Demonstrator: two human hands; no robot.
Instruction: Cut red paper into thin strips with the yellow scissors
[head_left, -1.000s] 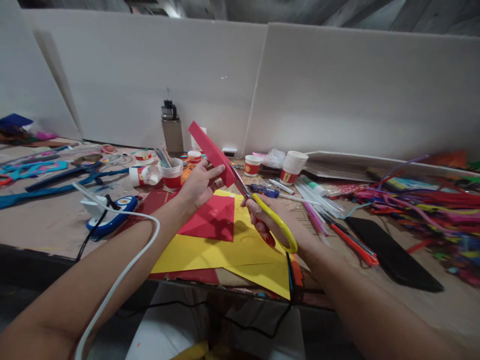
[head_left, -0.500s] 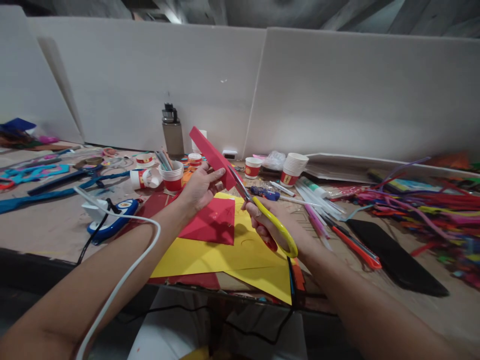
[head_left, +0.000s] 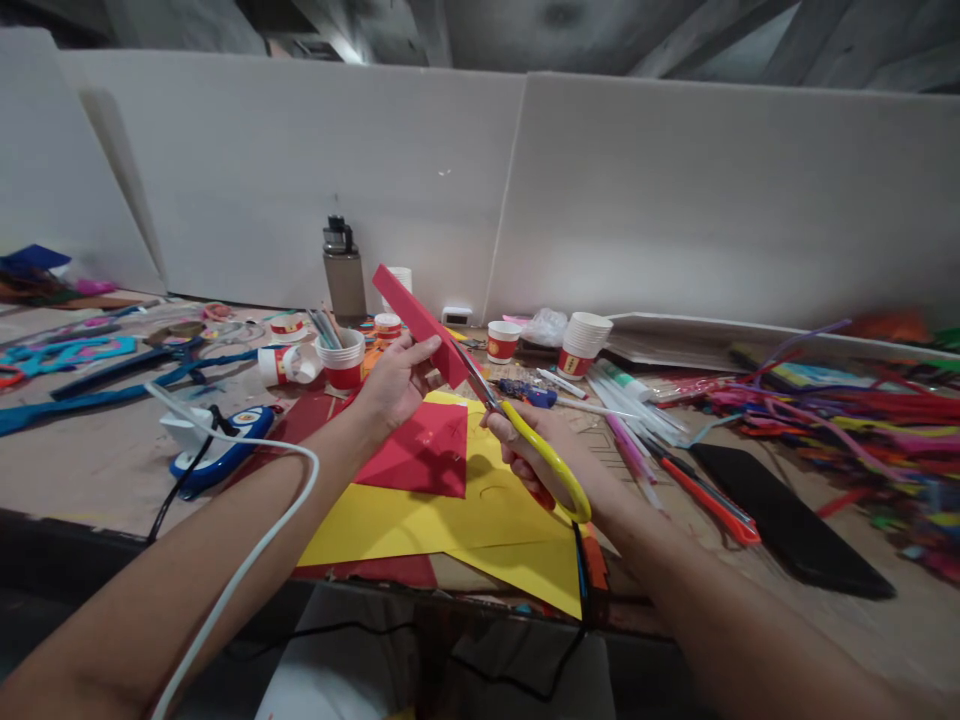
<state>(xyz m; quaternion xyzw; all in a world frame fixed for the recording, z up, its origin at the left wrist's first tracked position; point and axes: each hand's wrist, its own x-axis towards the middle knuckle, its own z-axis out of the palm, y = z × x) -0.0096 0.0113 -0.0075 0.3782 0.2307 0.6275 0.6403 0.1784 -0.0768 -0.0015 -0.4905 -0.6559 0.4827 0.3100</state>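
My left hand (head_left: pixel 401 385) pinches a strip of red paper (head_left: pixel 412 312) that slants up to the left, above the table. In my right hand (head_left: pixel 525 440) is a pair of scissors (head_left: pixel 546 455) with yellow and red handles; my fingers are closed round the handles. The scissor blades point up and left and meet the lower right end of the red strip. Below the hands a red paper sheet (head_left: pixel 420 465) lies on larger yellow paper (head_left: pixel 420 525) at the table's front edge.
A blue power strip (head_left: pixel 225 455) with a white cable stands left. Paper cups (head_left: pixel 585 340), a cup of pencils (head_left: pixel 343 358) and a bottle (head_left: pixel 345 280) stand behind. A red utility knife (head_left: pixel 709 500), a black phone-like slab (head_left: pixel 787 520) and colourful pipe cleaners (head_left: pixel 847 420) lie right.
The view has tilted up slightly, so everything sits a little lower. Both hands keep their holds, and the scissors stay at the red strip's end with little visible change.
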